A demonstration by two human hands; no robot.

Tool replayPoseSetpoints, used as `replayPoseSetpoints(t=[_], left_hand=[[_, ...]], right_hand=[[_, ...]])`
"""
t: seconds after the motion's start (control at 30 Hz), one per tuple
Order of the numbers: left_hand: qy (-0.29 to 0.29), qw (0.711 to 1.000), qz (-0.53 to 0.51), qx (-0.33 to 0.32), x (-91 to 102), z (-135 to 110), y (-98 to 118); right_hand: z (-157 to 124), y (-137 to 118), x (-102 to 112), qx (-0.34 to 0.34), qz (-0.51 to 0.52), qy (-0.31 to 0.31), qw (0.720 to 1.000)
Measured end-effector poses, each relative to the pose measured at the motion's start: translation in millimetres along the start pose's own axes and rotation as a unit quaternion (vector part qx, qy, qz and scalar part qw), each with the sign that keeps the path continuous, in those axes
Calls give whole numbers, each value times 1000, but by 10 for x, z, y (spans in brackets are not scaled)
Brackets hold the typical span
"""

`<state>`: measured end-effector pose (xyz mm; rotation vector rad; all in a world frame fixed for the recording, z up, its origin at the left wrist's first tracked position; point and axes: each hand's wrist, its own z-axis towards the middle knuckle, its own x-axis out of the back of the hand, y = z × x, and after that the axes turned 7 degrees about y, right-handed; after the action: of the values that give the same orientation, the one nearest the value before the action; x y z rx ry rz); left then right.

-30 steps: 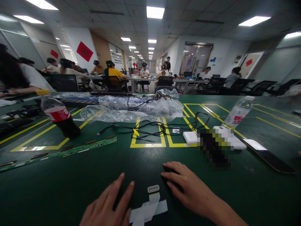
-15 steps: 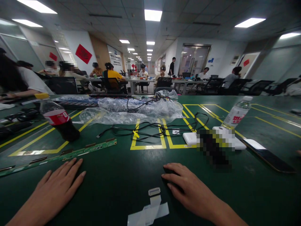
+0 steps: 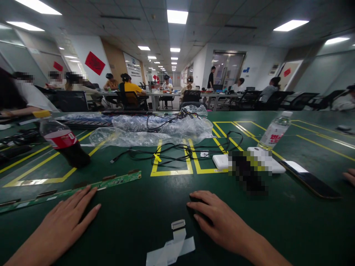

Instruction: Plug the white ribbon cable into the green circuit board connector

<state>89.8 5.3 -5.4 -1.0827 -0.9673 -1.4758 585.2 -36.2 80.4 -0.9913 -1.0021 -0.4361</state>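
Observation:
My left hand lies open, palm down, with its fingertips at the near edge of a long narrow green circuit board. The fingertips overlap the board's edge, and nothing is gripped. The board carries several dark connectors and slants up to the right. My right hand rests on the green tabletop, its fingers slightly bent and apart, holding nothing. Left of it lies a flat white ribbon cable with a metal-edged connector at its upper end. A second pale strip crosses it near the bottom edge.
A cola bottle stands at left. Black cables and clear plastic wrap lie ahead. At right are a white box, a clear bottle, a phone and another person's hand. Several people sit beyond.
The circuit board has shifted slightly right and nearer to me, with my left hand at its edge. My right hand keeps its pose. The whole view has turned a little.

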Motion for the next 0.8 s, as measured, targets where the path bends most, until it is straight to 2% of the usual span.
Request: replayPoseSetpoints(t=[0.07,0.17,0.27,0.33,0.4,0.53,0.67,0.8], left_hand=[[-7,1000,16,-26,4,-135,291],[8,996,3,-88,150,-243,950],[11,982,-46,-181,330,-210,1555],[19,974,-73,-214,409,-142,1818],[17,968,-97,-231,455,-68,1978],[-13,956,-139,-257,510,27,2154],[3,950,-146,-277,522,36,2267],[6,946,-156,-286,538,43,2226]], right_hand=[[-5,0,-5,-2,1,5,1000],[-6,-15,-8,-11,11,16,1000],[-3,-25,-18,-5,16,30,999],[-4,-14,-37,7,1,49,999],[-6,6,-61,15,-23,75,997],[-5,14,-91,21,-48,107,993],[-1,-41,-115,40,-34,73,996],[3,-84,-143,41,-31,26,998]])
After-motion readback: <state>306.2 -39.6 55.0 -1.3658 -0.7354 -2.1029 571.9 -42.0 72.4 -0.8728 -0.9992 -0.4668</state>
